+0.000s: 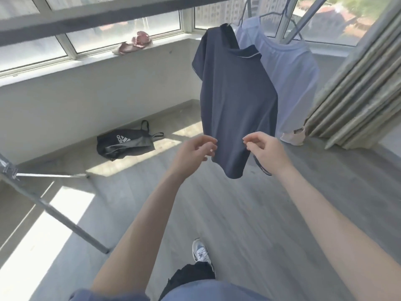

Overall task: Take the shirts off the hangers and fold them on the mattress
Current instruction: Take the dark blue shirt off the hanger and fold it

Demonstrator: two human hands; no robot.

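Note:
A dark navy shirt (236, 101) hangs on a hanger from the drying rack's top bar (108, 16). Behind it, to the right, a light blue shirt (290, 79) hangs on a dark wire hanger (274, 15). My left hand (194, 154) pinches the navy shirt's lower left edge. My right hand (265, 149) pinches the fabric near its lower right, and the hem hangs down between and below both hands. The mattress is out of view.
A black sports bag (125, 144) lies on the floor by the window wall. Pink cloth (134, 43) sits on the window sill. A pleated curtain (358, 83) hangs at right, with a pale item (293, 136) at its foot. The rack's metal leg (56, 213) slants at left. My shoe (200, 250) is below.

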